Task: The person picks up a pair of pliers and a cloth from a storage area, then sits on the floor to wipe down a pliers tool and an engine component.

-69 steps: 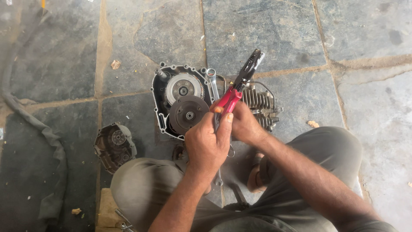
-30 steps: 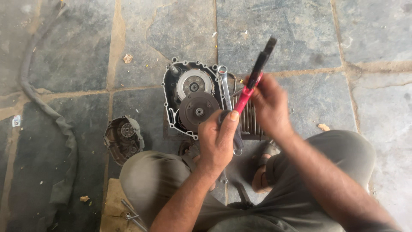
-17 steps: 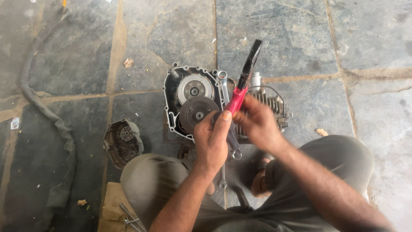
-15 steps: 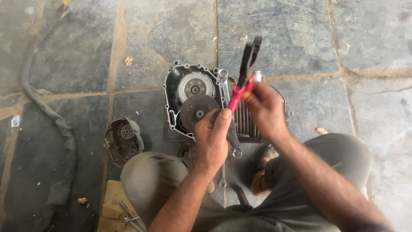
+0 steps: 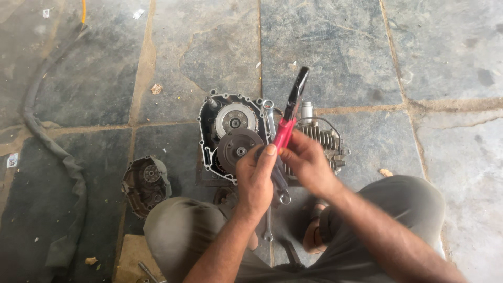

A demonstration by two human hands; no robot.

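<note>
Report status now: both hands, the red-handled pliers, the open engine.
Right hand grips red-handled pliers, nose pointing away. Left hand closed on a small part, hidden. Open engine case on stone floor; spanner rests beside the clutch.

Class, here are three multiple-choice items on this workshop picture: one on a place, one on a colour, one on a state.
1. Where does the removed engine cover lie?
A. left of the engine
B. on the engine
C. in a hand

2. What colour are the handles of the pliers?
A. blue
B. red
C. yellow

3. How is the engine?
A. side open
B. wrapped
C. side closed

Answers: 1 A, it sits on the floor apart; 2 B, red shows above the right hand; 3 A, the round clutch parts are exposed.
</note>
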